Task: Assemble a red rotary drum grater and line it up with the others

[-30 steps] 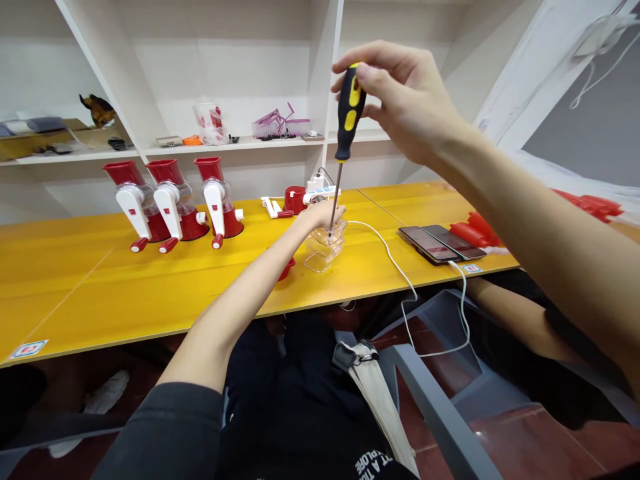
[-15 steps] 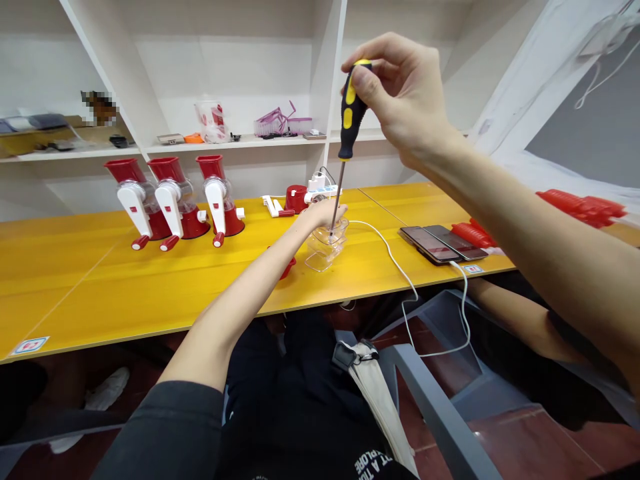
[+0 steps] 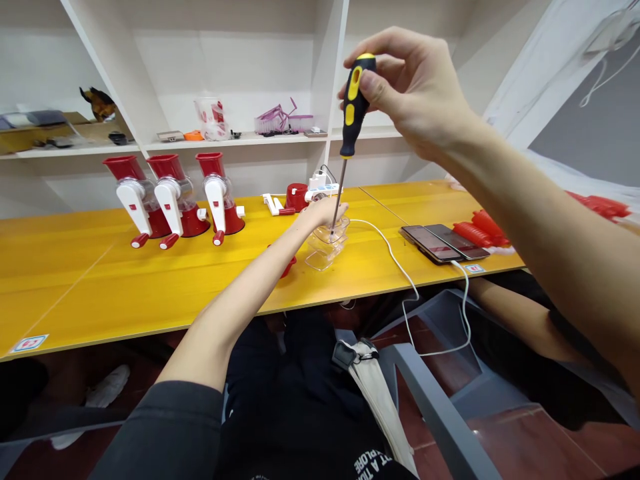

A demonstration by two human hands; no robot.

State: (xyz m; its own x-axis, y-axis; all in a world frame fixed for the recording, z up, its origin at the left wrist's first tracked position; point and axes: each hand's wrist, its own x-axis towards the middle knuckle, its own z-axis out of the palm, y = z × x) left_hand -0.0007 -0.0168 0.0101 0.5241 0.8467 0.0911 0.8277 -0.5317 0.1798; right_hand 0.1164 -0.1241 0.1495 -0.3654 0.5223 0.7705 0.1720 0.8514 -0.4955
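Note:
A clear plastic housing [image 3: 326, 250] stands on the yellow table [image 3: 150, 280], with a red part [image 3: 287, 267] half hidden just to its left. My left hand [image 3: 324, 212] is curled over the top of the housing and holds it down. My right hand [image 3: 407, 87] is raised high and pinches the black and yellow handle of a screwdriver [image 3: 351, 107]. The thin shaft runs almost straight down, and its tip sits inside the housing beside my left fingers.
Three red and white hand-crank machines [image 3: 175, 200] stand in a row at the back left. Two phones [image 3: 443, 243] lie at the right with a white cable [image 3: 400, 267] hanging off the edge. Red parts [image 3: 483, 230] lie beyond them. Another person's arm [image 3: 505, 310] shows under the table.
My right hand has shifted its fingers round the screwdriver handle and moved a little up and to the right. My left hand and the housing have stayed put.

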